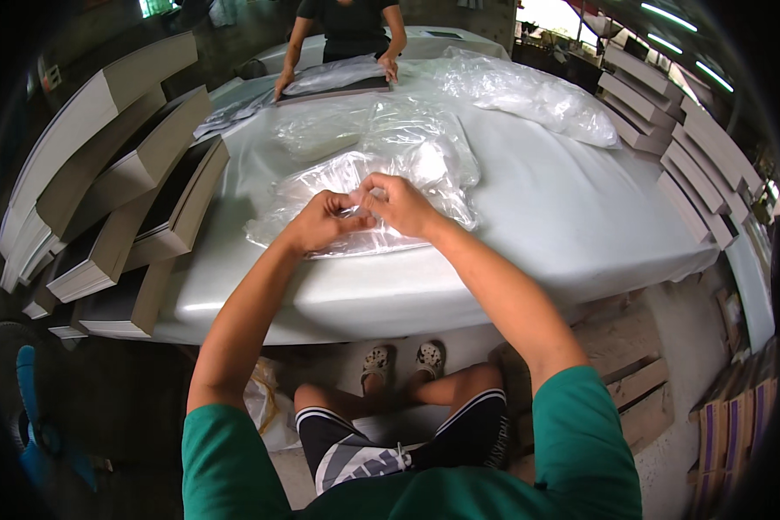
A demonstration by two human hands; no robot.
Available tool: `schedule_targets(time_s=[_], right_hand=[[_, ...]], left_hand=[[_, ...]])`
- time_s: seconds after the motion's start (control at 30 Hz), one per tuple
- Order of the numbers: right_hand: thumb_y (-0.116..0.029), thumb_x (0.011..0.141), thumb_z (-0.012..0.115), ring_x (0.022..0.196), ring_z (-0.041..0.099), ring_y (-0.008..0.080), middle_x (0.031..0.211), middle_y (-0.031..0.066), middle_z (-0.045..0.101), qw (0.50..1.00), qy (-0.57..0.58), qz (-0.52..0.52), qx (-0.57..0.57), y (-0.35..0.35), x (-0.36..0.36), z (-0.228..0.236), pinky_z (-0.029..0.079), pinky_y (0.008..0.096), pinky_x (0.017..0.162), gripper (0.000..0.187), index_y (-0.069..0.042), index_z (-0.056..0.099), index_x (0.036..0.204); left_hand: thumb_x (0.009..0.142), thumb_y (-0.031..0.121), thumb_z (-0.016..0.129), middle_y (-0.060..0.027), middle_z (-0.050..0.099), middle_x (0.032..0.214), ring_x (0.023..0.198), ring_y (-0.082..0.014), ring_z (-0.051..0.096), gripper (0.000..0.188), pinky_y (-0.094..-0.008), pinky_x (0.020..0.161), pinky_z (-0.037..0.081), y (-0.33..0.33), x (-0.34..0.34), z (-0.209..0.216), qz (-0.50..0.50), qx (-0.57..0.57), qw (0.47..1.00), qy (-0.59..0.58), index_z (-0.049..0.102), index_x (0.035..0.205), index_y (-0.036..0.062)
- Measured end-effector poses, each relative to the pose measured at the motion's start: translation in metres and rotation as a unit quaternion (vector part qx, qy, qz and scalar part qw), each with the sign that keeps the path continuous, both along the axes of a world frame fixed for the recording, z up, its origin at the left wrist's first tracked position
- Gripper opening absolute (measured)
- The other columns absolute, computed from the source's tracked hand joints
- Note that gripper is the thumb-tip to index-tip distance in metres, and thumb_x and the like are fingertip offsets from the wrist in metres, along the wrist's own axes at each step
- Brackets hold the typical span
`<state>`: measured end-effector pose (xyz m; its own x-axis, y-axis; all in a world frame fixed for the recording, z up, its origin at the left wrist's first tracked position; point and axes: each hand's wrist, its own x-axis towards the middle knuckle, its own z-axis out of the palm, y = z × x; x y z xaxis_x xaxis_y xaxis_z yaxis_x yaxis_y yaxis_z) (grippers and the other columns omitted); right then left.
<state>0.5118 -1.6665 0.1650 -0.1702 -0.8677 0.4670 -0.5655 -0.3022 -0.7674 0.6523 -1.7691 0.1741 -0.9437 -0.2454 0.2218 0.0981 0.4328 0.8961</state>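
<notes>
Head view: we find left hand (pixel 316 224) and right hand (pixel 399 206) close together, fingers (pixel 376 183) pinching clear plastic (pixel 420 165) on counter (pixel 546 208).

"So what sort of place is this, a home?"

"More like a packing workshop or small warehouse: a big sheet-covered worktop (pixel 563 199) carries loose clear plastic (pixel 412 165), with tall piles of thick, dark-topped blocks (pixel 121 184) at the left end and more stacks (pixel 706 178) at the right."

"Could it be an office?"

"Hardly. There's a slatted wooden pallet (pixel 640 384) on a grey floor (pixel 680 316), a blue-bladed fan (pixel 28 390) at lower left, and strip lights (pixel 669 16) under a dark roof. A second person (pixel 351 22) works across the same worktop, too"
</notes>
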Motion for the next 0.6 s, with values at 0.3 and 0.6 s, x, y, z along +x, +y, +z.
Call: schedule_targets(time_s=[0.3,0.6], right_hand=[[-0.042,0.08,0.058,0.069,0.057,0.0284,0.076,0.0145,0.062,0.952,0.259,-0.144,-0.076,0.095,-0.053,0.014,0.044,0.0354,0.065,0.039,-0.004,0.063,0.078],[-0.031,0.065,0.072,0.105,0.052,0.0294,0.115,0.022,0.051,0.936,0.065,-0.292,0.187,0.078,-0.055,-0.01,0.041,0.0326,0.085,0.069,0.004,0.045,0.118]], left_hand=[[0.08,0.041,0.058,-0.012,0.056,0.083,0.078,-0.0208,0.051,0.039,-0.0307,0.069,0.041,-0.032,0.033,0.017,0.091,-0.237,0.966,0.05,0.062,0.081,0.0026],[0.077,0.046,0.058,-0.0126,0.059,0.087,0.087,-0.0253,0.055,0.047,-0.032,0.077,0.042,-0.071,0.012,-0.025,0.474,-0.203,0.843,-0.151,0.058,0.102,0.0054]])
